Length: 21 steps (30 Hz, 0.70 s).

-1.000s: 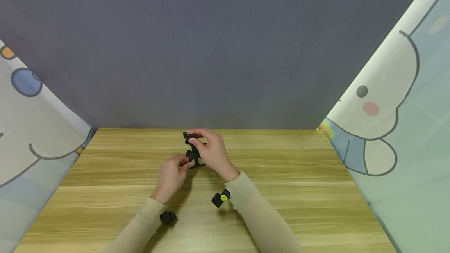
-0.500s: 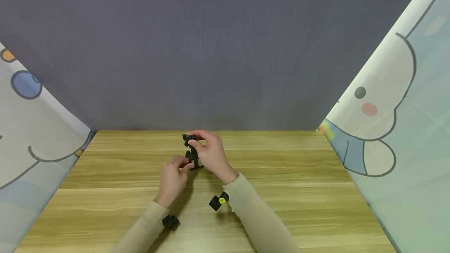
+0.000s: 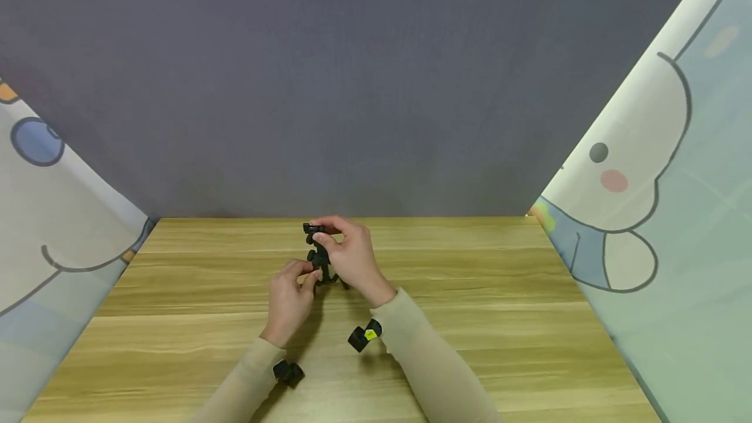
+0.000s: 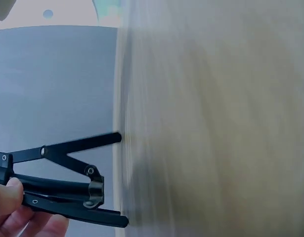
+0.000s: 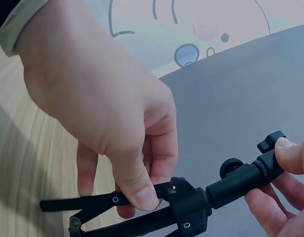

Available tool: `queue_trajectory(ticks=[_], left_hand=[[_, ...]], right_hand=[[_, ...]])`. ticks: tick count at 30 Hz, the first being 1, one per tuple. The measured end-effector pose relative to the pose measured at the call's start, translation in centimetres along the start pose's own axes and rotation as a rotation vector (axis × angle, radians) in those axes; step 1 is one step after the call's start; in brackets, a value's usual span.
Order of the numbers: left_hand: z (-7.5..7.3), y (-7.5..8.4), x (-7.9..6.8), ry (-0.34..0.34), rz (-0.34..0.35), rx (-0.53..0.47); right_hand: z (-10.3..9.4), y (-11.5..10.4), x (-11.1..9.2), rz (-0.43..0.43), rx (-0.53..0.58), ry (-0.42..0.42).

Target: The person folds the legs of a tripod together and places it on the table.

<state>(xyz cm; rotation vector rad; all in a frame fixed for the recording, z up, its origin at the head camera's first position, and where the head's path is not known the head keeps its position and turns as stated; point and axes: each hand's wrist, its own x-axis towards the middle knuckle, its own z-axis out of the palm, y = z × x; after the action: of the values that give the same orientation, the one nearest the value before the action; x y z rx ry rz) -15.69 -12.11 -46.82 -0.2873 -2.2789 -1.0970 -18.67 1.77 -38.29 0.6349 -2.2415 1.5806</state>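
Observation:
A small black tripod stands upright near the back of the wooden table, held by both hands. My right hand grips its upper part, thumb and fingers round the column just below the top piece. Lower down, my left hand pinches one leg between thumb and fingers. The right wrist view shows the left thumb pressed on that leg, near the hub, and a round knob on the column. Hinged braces spread from the legs in the left wrist view, with leg ends close to the tabletop.
Wood-grain tabletop surrounds the hands. A dark grey panel rises behind it, and cartoon-printed cloths flank both sides. Black cameras are worn on both wrists and stick out over the table.
Both hands keep their hold in about the same place. The tripod's lower end has turned or spread a little, with a leg now showing farther out at the lower right.

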Motion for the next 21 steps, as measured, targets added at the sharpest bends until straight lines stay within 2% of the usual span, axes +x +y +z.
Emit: queue_trajectory(ticks=[4, 10, 21], left_hand=[[0.08, -0.03, 0.03, 0.021, -0.019, -0.042], [0.14, -0.16, 0.14, 0.023, -0.087, -0.114], [-0.30, -0.21, 0.43, -0.087, -0.143, -0.116]], right_hand=[[0.17, -0.01, 0.03, -0.002, -0.003, 0.004], [0.32, -0.13, -0.15, 0.009, 0.006, 0.004], [0.06, 0.08, -0.26, 0.064, 0.054, 0.006]])
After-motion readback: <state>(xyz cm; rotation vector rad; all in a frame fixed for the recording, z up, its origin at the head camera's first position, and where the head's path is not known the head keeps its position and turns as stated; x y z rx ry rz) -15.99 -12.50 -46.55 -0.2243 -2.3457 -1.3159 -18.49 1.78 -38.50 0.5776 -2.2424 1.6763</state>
